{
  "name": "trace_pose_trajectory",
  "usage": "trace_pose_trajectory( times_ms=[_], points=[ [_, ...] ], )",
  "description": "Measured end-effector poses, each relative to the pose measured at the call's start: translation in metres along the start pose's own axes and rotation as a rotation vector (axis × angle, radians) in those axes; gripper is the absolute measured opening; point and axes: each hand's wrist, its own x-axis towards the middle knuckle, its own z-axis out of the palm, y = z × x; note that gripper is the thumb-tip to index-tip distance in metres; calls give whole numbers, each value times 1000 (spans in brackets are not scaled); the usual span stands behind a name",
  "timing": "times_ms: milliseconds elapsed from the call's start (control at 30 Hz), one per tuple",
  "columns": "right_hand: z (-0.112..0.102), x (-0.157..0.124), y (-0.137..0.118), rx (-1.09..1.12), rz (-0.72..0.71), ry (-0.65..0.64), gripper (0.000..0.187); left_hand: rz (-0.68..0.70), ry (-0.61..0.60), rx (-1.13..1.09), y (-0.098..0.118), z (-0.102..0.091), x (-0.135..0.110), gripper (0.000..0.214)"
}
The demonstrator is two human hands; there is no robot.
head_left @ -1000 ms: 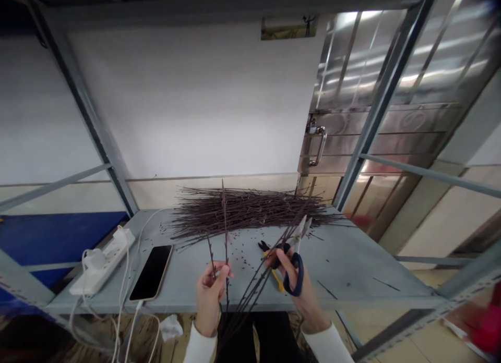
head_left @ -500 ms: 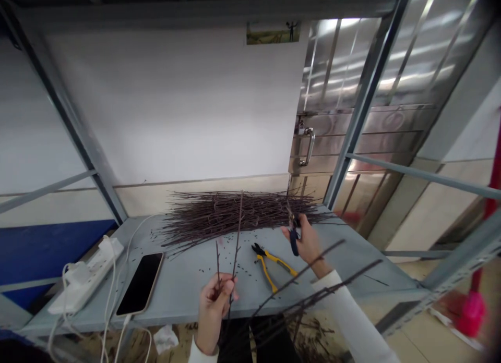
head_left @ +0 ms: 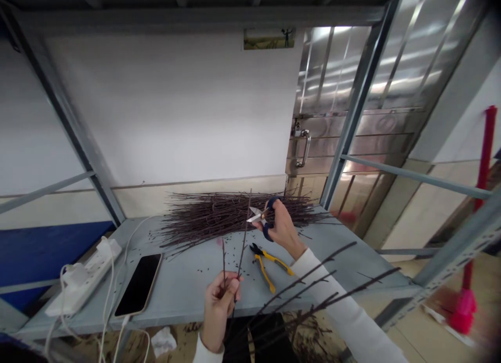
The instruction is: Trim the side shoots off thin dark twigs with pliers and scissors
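Note:
My left hand [head_left: 218,306] is closed on a thin dark forked twig [head_left: 243,238] that stands upright over the grey metal table [head_left: 183,285]. My right hand [head_left: 279,228] grips blue-handled scissors [head_left: 261,215] whose open blades point left at the twig's upper part. A big pile of dark twigs [head_left: 219,217] lies at the back of the table. Yellow-handled pliers [head_left: 266,261] lie on the table just under my right wrist.
A black phone [head_left: 139,283] with a white cable and a white power strip [head_left: 82,282] lie at the table's left. Several long twigs [head_left: 313,300] stick out below my right forearm. Small dark bits dot the table. Grey frame posts stand either side; a steel door is behind.
My right hand swung the scissors from near the pile to the left, up to the twig, and the blades now point at it. My left hand kept holding the twig upright.

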Motion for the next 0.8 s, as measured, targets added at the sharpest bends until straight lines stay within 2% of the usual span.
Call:
trace_pose_trajectory(
  times_ms=[133,367,567,800],
  points=[
    [4,3,-3,-22,-10,-9,29,-2,-10,-11,-1,0,-1,49],
    [2,3,2,-82,-78,4,30,3,-25,1,2,1,-3,48],
    [-4,3,-4,-63,-36,27,28,-1,-36,8,3,0,-4,46],
    [-5,-2,-9,-38,54,17,38,8,-41,-16,3,0,-5,46]
  ],
)
